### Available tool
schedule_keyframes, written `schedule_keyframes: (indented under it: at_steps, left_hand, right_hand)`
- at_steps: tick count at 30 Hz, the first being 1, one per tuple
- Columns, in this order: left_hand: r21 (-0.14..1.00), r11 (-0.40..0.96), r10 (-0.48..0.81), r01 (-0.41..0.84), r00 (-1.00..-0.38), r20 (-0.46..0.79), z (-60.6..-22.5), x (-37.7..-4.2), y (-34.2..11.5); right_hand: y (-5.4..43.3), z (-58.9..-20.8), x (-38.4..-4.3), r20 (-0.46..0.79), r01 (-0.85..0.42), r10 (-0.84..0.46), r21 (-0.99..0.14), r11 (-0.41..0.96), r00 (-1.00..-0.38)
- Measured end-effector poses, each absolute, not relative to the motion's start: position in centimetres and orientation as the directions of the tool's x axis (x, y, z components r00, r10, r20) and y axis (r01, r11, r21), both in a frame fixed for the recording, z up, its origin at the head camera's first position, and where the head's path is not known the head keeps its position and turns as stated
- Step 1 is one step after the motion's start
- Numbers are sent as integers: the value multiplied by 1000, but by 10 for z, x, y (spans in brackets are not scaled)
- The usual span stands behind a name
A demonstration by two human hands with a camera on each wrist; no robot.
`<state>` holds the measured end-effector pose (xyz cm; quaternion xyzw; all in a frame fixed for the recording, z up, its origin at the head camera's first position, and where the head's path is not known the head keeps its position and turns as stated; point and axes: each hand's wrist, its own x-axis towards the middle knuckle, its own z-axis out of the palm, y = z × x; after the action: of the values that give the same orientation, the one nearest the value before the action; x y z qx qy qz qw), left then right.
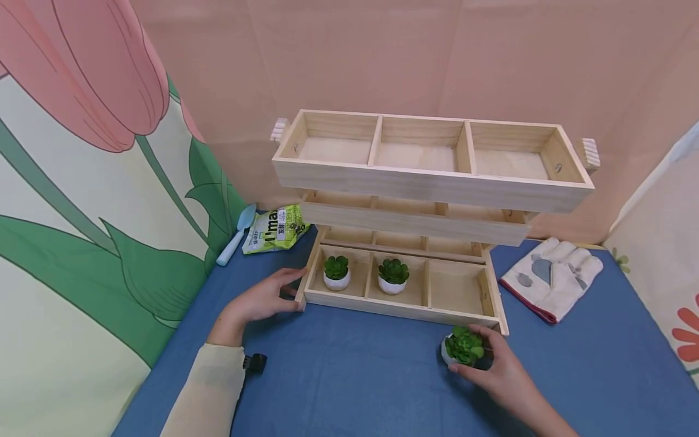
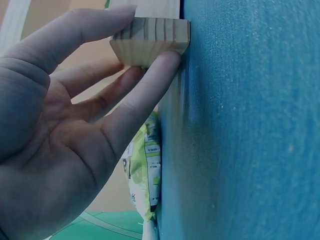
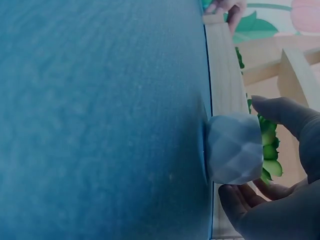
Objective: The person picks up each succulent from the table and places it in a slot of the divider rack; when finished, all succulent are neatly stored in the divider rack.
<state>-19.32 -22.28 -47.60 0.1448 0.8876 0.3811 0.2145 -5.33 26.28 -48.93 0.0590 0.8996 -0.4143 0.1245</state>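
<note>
A tiered wooden plant stand (image 1: 401,311) has its lowest tray divided into three compartments. One potted succulent (image 1: 337,273) sits in the left compartment and another potted succulent (image 1: 393,276) in the middle one; the right compartment holds nothing. My left hand (image 1: 267,296) pinches the front end of the stand's left base rail (image 2: 152,37) between thumb and fingers. In front of the tray's right end, my right hand (image 1: 499,367) grips a third potted succulent (image 1: 464,346) by its sides. Its white faceted pot (image 3: 235,148) is upright, with its base at the blue cloth; I cannot tell whether they touch.
Two upper trays, the top one (image 1: 431,182) nearest my head, overhang the lowest tray. On the left lie a light-blue trowel (image 1: 237,237) and a green-yellow bag (image 1: 276,229). To the right lies a pair of work gloves (image 1: 551,276). Blue cloth (image 1: 355,376) covers the table.
</note>
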Motion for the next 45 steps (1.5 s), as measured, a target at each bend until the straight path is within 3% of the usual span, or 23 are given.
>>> schedule_keyframes:
  at_steps: [13, 45]
  left_hand:
    - [745, 661, 422, 92, -866, -267, -477, -191, -224]
    - [746, 659, 423, 97, -868, -261, -475, -192, -223]
  right_hand:
    - [262, -496, -59, -338, 264, 14, -706, 657, -941]
    - [263, -492, -64, -327, 256, 32, -671, 696, -944]
